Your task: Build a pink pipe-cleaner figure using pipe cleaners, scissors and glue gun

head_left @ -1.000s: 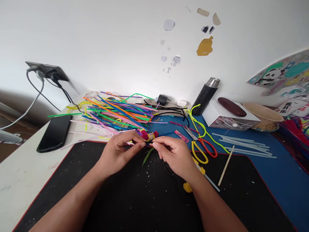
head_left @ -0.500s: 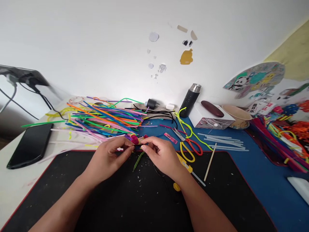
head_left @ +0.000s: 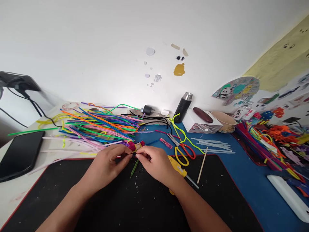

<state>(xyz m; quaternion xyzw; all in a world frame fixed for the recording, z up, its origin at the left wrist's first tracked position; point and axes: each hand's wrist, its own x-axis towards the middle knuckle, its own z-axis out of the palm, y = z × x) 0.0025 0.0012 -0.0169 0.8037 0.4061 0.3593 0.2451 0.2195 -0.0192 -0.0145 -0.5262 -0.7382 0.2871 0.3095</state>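
Observation:
My left hand (head_left: 109, 164) is closed, thumb and forefinger pinched together over the front part of the mat. My right hand (head_left: 155, 162) mirrors it close by, also pinching. Between their fingertips runs a thin black strand, mostly hidden by the fingers; its exact kind is hard to see. Just beyond the fingertips sits a small fuzzy bundle (head_left: 138, 146) in magenta and cream. A green fuzzy strip (head_left: 134, 169) lies on the black mat (head_left: 135, 206) below the fingertips. The yellow glue gun (head_left: 177, 166) is partly covered by my right wrist.
Many coloured pipe cleaners (head_left: 101, 125) lie behind my left hand. Scissors (head_left: 181, 151), a pink sharpener-like piece (head_left: 165, 143), glue sticks (head_left: 214, 145) and a wooden stick (head_left: 202, 166) lie rightward. A black flask (head_left: 182, 108) stands near the wall; a phone (head_left: 21, 154) lies left.
The view has shifted, so the scene sits lower and further left. My fingertips have come closer together, and less of the black strand shows between them.

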